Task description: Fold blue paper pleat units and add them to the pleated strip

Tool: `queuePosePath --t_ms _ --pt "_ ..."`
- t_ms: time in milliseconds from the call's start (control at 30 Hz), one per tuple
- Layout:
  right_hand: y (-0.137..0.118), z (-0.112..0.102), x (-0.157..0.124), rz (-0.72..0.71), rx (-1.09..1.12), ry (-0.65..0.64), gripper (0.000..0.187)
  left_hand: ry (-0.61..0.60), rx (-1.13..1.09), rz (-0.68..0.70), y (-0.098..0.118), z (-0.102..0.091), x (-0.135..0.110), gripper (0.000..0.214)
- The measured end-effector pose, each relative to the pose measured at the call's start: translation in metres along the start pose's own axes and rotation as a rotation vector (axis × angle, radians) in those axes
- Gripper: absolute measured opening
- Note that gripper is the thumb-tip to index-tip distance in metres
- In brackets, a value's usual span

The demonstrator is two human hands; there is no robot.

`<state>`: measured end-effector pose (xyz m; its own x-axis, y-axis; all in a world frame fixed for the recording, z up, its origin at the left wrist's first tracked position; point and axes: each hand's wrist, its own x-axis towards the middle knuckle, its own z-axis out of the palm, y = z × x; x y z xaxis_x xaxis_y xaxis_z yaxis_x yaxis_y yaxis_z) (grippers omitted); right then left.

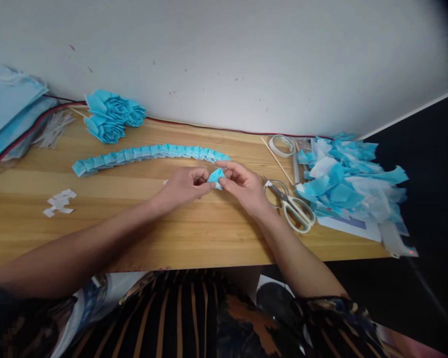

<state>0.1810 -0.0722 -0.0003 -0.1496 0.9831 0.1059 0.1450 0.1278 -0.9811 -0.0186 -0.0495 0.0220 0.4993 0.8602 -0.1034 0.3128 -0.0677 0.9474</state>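
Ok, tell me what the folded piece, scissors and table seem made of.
Folded piece: thin paper or non-woven fabric, hard to tell; matte blue, holding clear creases. Scissors: dark grey blades look like metal; pale, smooth, rounded handles suggest plastic. Table: wood or wood-look laminate, light brown, showing grain.

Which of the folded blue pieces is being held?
The single folded piece, pinched between the left hand and right hand; the others like it lie in the curved row beyond.
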Motion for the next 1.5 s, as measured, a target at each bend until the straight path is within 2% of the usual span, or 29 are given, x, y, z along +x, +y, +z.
queuePosePath --t_ms 133,267,433,667,1000,1300,1400,1500 --pt "0.000 -0.001 0.000 0.010 0.078 0.025 0.028 0.007 -0.027 0.003 0.000 0.000 0.001 0.029" --pt "-0.003 -0.002 -0.001 0.046 0.141 -0.009 0.031 0.067 -0.058 0.014 0.000 0.000 0.003 0.028" --pt "-0.001 -0.001 -0.001 0.034 0.019 -0.060 0.043 0.085 -0.054 0.021 0.000 0.000 0.002 0.031" --pt "0.001 -0.003 0.001 -0.022 -0.029 -0.002 0.041 0.100 -0.162 -0.045 -0.008 -0.001 0.006 0.019" --pt "0.000 -0.004 0.001 -0.035 -0.045 -0.028 0.044 0.094 -0.185 -0.087 -0.009 -0.002 0.009 0.016" --pt "-0.001 -0.003 0.001 -0.043 -0.078 -0.015 0.045 0.064 -0.188 -0.039 -0.005 -0.002 0.006 0.020" --pt "-0.004 -0.001 -0.001 -0.093 -0.139 0.088 0.032 0.102 -0.181 -0.069 -0.001 -0.002 0.006 0.019" --pt "-0.012 0.002 -0.006 -0.252 -0.336 0.235 0.011 0.139 -0.188 -0.083 0.000 -0.001 0.006 0.017"
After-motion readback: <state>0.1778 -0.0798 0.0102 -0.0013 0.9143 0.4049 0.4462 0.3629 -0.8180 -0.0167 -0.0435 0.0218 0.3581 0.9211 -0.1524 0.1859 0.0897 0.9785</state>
